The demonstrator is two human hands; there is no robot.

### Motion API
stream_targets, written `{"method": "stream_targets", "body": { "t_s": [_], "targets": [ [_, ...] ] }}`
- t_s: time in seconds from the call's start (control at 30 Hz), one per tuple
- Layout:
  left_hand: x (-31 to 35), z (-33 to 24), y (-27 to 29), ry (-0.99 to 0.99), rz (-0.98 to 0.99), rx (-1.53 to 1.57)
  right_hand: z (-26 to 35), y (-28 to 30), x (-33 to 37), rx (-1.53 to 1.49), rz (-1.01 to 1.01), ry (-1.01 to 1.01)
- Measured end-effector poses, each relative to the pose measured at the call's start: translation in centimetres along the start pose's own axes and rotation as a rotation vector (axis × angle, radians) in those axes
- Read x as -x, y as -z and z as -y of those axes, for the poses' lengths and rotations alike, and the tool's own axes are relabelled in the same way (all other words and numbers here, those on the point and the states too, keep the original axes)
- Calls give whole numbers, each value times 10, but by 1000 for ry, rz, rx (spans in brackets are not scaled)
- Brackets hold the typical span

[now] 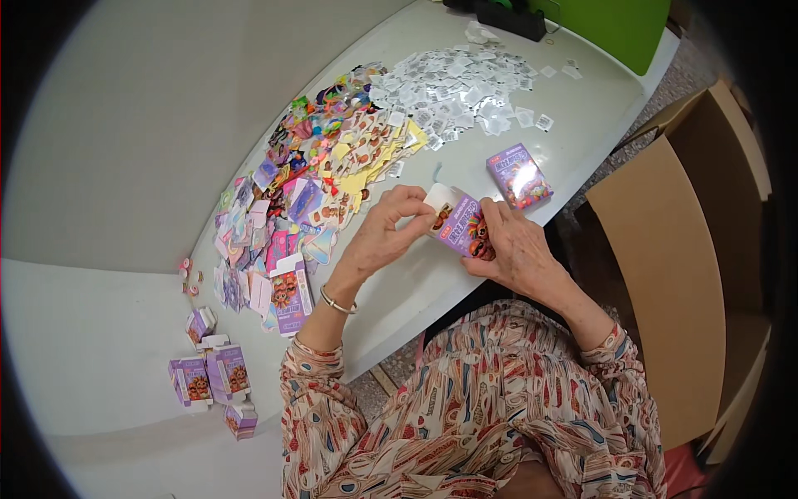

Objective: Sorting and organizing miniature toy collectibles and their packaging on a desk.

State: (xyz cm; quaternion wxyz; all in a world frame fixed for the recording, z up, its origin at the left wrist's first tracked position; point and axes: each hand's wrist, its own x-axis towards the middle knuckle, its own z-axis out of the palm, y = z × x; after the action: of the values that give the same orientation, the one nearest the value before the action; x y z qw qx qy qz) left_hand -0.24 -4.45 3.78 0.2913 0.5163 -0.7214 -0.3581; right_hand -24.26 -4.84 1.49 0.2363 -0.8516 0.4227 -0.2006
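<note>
My right hand [524, 254] is wrapped round a small purple carton [462, 226] with cartoon figures on its front. The carton is tilted, its white-flapped end toward my left hand [386, 226]. The left thumb and fingers pinch a small picture card [441, 216] at that end; how far it sits inside the carton I cannot tell. Just beyond the right hand lies a closed purple carton [519, 176]. Left of my left wrist, an open-flapped carton [289, 301] rests against a heap of colourful cards [253, 229].
Clear-and-white packets [457, 83] are piled at the far side. Nearer are yellow picture cards [370, 150] and small bright trinkets [312, 125]. Several purple cartons [229, 370] stand at the left. A black tape dispenser [511, 18] is at the back; a big cardboard box [665, 291] stands right.
</note>
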Motion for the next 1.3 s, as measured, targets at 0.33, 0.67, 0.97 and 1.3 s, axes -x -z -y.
{"method": "stream_targets", "body": {
  "t_s": [0.33,0.67,0.97,1.3],
  "targets": [
    [-20,-12,-16,57,-135,51,-10,5,6,-56,-28,-32],
    [-114,55,-22,-191,-349,-904,-19,11,17,-54,-87,-78],
    [-134,83,-18,-265,-448,-888,-18,10,16,-51,-93,-97],
    [-118,65,13,172,-358,38,-18,10,15,-47,-82,-98]
  ]
}}
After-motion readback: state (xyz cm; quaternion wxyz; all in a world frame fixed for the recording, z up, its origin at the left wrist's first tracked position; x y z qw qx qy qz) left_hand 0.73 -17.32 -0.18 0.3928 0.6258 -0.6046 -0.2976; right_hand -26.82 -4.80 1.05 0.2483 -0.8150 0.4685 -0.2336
